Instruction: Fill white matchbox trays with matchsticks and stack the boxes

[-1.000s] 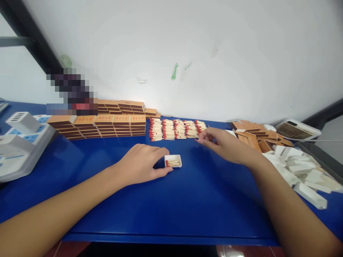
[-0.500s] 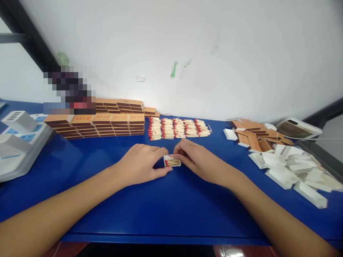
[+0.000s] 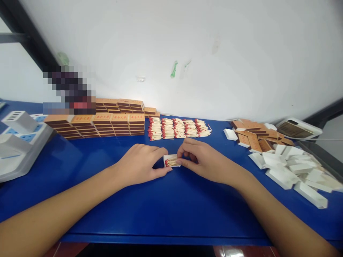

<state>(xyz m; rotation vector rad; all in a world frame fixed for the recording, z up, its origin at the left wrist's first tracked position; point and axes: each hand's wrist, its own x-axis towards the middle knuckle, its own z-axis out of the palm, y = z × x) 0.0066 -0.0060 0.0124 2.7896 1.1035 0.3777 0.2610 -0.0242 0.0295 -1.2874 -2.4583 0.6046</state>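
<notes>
A small white matchbox tray lies on the blue table between my hands, with several red-tipped matches inside, their heads toward the left end. My left hand grips the tray's left end between thumb and fingers. At its right end, the thumb and curled fingers of my right hand close over the match ends; whether they pinch a match is hidden. Just behind the tray, loose matches lie in several bundles side by side.
Stacked matchboxes stand at the back left, beside a pale rack with blue parts. On the right are a heap of brown matchbox sleeves, loose white trays and a phone. A white wall rises behind.
My right hand has shifted slightly right, from over the tray's middle to its right end. A match that lay across the tray's upper side now sits differently. The left hand stays put.
</notes>
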